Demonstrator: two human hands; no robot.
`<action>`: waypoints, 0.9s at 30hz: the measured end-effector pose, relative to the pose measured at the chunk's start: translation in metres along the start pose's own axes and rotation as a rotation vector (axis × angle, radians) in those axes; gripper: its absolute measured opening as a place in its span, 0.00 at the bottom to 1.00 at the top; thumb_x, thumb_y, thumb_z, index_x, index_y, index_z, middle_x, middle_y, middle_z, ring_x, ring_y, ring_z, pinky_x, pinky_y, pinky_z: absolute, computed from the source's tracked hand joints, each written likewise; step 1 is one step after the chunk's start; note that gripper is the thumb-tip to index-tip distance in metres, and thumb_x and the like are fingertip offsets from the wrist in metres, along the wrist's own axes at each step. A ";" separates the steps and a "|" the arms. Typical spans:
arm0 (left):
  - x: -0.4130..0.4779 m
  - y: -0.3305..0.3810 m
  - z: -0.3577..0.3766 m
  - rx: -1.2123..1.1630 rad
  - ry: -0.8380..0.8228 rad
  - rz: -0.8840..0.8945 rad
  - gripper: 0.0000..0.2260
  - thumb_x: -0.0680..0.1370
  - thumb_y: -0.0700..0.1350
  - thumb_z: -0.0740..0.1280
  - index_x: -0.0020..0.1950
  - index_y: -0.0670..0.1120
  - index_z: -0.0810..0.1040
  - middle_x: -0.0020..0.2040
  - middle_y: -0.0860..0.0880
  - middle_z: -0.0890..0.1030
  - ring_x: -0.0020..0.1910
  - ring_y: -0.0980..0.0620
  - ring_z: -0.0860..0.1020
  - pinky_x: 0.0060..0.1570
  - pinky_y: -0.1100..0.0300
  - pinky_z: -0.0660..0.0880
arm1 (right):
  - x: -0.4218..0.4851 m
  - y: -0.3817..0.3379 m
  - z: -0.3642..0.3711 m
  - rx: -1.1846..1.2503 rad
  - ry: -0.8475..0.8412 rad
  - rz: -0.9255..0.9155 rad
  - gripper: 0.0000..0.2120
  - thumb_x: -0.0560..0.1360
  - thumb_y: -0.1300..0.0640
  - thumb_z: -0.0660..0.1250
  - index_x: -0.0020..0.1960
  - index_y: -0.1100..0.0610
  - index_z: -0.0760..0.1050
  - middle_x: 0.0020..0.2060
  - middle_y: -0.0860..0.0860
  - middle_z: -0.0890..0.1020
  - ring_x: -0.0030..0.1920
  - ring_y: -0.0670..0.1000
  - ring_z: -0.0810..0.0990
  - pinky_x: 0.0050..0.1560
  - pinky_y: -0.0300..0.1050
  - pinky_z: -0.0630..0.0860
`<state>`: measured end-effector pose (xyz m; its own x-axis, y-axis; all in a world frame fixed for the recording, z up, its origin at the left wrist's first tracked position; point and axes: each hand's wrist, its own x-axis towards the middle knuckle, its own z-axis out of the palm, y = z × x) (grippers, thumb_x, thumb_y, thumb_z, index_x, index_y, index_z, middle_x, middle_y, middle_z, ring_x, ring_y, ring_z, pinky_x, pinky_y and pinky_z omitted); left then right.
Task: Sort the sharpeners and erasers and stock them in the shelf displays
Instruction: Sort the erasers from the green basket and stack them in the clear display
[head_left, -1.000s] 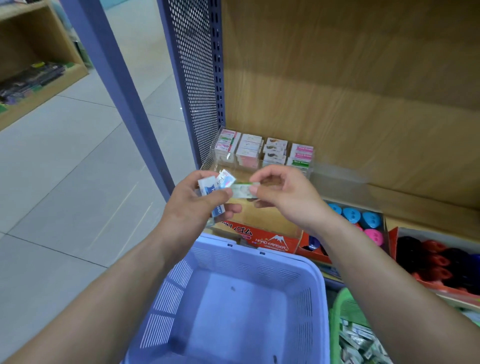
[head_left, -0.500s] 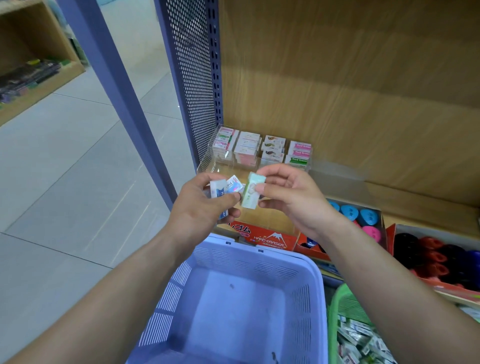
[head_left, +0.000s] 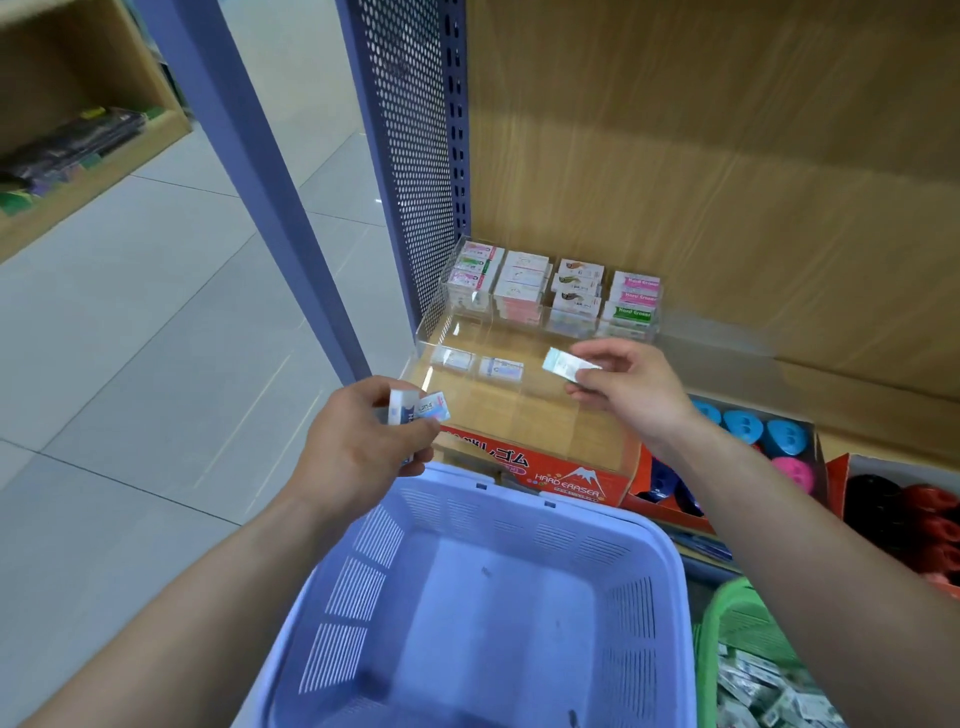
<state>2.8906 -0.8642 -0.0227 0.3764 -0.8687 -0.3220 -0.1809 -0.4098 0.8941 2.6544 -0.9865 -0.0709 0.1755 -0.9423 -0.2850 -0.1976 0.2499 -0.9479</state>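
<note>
The big blue plastic basket (head_left: 493, 597) with holey sides sits low in front. Behind it, on the wooden shelf (head_left: 852, 389), is the clear tray (head_left: 530, 415), smooth and shiny. The right hand (head_left: 634, 395) is over the tray, nearer to it than the left hand (head_left: 358, 447). Its fingertips pinch a small flat eraser (head_left: 563, 364), long side lying sideways. A bare spot lies just below, to the right of two wrapped erasers (head_left: 501, 369) lying flat. The left hand's thumb and fingers pinch some spare erasers (head_left: 415, 410).
</note>
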 end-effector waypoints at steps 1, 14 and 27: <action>0.000 -0.001 -0.001 0.003 0.002 -0.001 0.06 0.75 0.36 0.74 0.51 0.43 0.81 0.41 0.39 0.83 0.31 0.50 0.80 0.33 0.61 0.80 | 0.005 0.001 0.003 -0.010 0.023 -0.003 0.11 0.77 0.68 0.70 0.56 0.56 0.81 0.53 0.55 0.84 0.45 0.51 0.87 0.49 0.42 0.83; 0.014 0.000 -0.013 -0.074 0.091 0.006 0.07 0.74 0.36 0.74 0.49 0.45 0.82 0.38 0.45 0.83 0.34 0.51 0.81 0.32 0.65 0.79 | 0.126 -0.021 0.112 -0.604 0.041 -0.246 0.08 0.71 0.52 0.76 0.37 0.46 0.78 0.35 0.40 0.81 0.42 0.43 0.81 0.49 0.45 0.79; 0.018 0.011 -0.015 -0.150 0.095 -0.018 0.08 0.74 0.37 0.75 0.50 0.46 0.81 0.42 0.44 0.83 0.34 0.49 0.81 0.35 0.62 0.81 | 0.143 -0.013 0.117 -1.138 -0.195 -0.313 0.11 0.80 0.46 0.61 0.51 0.47 0.82 0.50 0.45 0.84 0.50 0.52 0.81 0.53 0.53 0.80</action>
<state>2.9088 -0.8806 -0.0140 0.4639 -0.8284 -0.3139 -0.0385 -0.3728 0.9271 2.7946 -1.0986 -0.1156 0.4922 -0.8528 -0.1747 -0.8434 -0.4175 -0.3381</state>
